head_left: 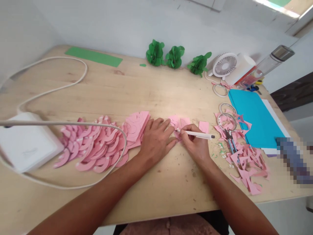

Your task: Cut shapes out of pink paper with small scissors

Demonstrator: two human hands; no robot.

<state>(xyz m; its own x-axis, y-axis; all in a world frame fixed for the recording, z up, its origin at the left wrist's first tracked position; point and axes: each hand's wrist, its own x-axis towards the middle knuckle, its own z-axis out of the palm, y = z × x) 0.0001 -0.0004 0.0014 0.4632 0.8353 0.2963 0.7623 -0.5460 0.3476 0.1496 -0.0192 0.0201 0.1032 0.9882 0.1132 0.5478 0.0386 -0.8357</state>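
Observation:
My right hand (197, 143) grips a white pen (199, 134), its tip on a small pink paper piece (174, 124) with a curved outline drawn on it. Flat on the table, my left hand (157, 137) has its fingers stretched out, the fingertips at that piece's left edge. Just left of this hand lie stacked pink sheets (137, 125) bearing drawn curves. Beyond them spreads a big heap of curved pink paper cutouts (102, 147). Another pink paper piece (203, 126) rests to the right of the pen hand. Part of the paper is hidden under my fingers.
Pink scraps (249, 163) surround scissors (231, 142) and tape rolls (227, 122) at right, beside blue sheets (256, 117). Green paper shapes (174, 57), a fan (225, 65) and a bottle (266, 67) line the wall. A white cable (73, 187) loops past a white box (26, 143).

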